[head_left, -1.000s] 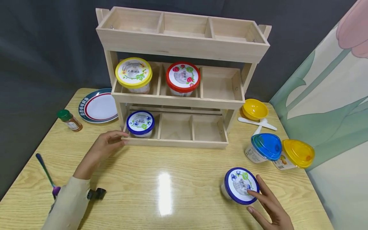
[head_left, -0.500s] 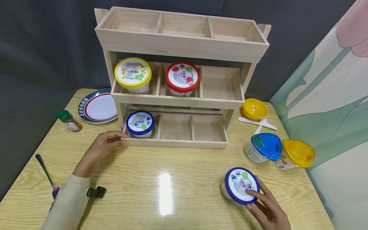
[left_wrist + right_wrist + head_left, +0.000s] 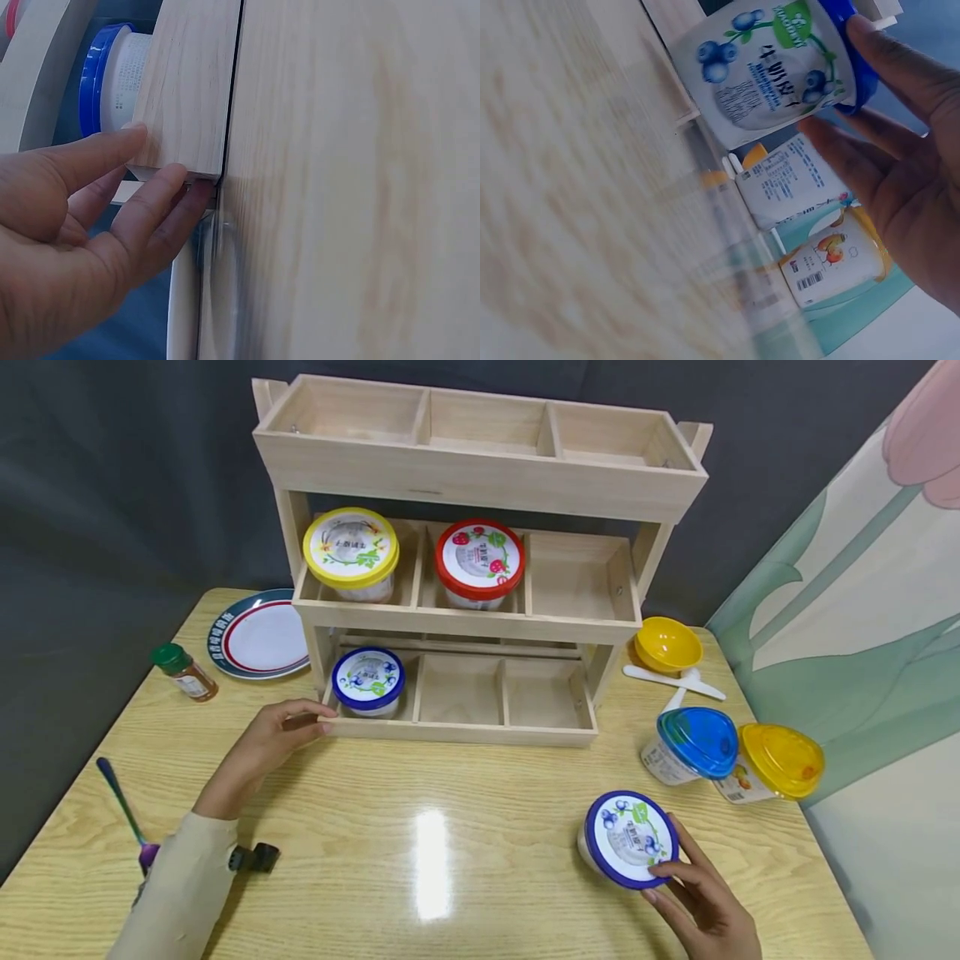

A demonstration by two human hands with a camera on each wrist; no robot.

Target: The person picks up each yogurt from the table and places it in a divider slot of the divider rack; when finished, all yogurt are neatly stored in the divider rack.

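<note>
The right hand point(image 3: 708, 897) grips the tub point(image 3: 630, 839) at the right side of the worktop point(image 3: 337, 827), well apart from the rack point(image 3: 461, 622). Its thumb and fingers are bent round the blue lid point(image 3: 864, 67). The left hand point(image 3: 273, 743) holds the rack's front left corner, with its fingers on the wood. I think the step in hand is getting a good hold on the tub while the rack is kept steady. The next move seems to call for a snug grip, with the tub kept level.

The tub has its lid up. The line from its bottom to its lid runs mostly up and down. It may lean a little, and I can't tell if its bottom touches the worktop. It is short and fat. Its berry picture point(image 3: 761, 86) shows plainly in the right wrist view.
</note>
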